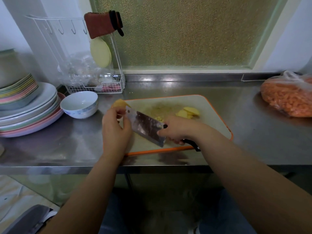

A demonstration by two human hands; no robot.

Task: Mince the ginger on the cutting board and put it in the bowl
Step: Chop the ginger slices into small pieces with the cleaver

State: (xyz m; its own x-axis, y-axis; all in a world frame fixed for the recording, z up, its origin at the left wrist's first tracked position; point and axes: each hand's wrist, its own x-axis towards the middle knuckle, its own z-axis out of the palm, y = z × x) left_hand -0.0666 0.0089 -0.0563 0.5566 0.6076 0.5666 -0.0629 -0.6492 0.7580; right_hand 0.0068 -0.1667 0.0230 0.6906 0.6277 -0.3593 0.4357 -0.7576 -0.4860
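While the right hand (175, 130) grips the black handle of the cleaver (146, 128), the blade lies tilted across the near-left part of the board (211, 119), its tip toward 10 o'clock and a small heap of minced ginger (159, 118) riding on its upper edge. At 9 o'clock from the blade, the left hand (116, 127) has its fingers curled, and its fingertips sit against the blade's far end; whether they pinch it or only touch it I cannot tell. Just beyond those fingers, at the board's far-left corner, a yellow ginger piece (120, 103) shows, partly hidden by the hand. More fine mince (162, 108) is smeared over the middle of the board, and a few ginger slices (188, 112) are stacked at 3 o'clock from it, still whole. The board rests on a steel desk (67, 146). The bowl (79, 104), white with blue marks, stands on the desk at 9 o'clock from the board, just beside it and holding nothing visible. Left of the bowl is a stack of plates (28, 112); behind it a white wire rack (101, 81). At 3 o'clock, well apart from the board, lies a clear bag (287, 97) of orange pieces.
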